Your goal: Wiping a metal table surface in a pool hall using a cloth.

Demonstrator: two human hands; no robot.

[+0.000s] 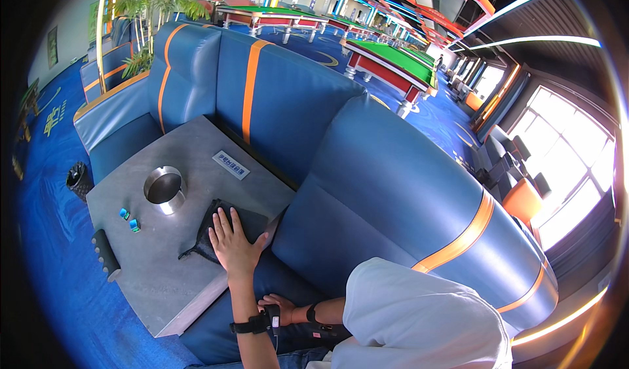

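My left hand (237, 244) lies palm down, fingers apart, on a dark drawstring pouch or cloth (209, 239) near the grey table's edge. A flat black item (253, 220) lies beside and partly under it. My right hand (277, 306) is low, next to my left forearm, over the blue seat; its fingertips are partly hidden, so I cannot tell whether it holds anything. Both wrists wear black straps, the left with a small device and cable. Left of the pouch stand a round metal ashtray (165, 190) and two small blue-topped cubes, probably cue chalk (134, 225).
The grey table (162, 280) carries a small sign plate with writing (231, 165) and a black notched cue holder (106, 256) at its left edge. A blue sofa (383, 172) wraps around it. A lined bin (78, 180) stands left; snooker tables (393, 62) stand beyond.
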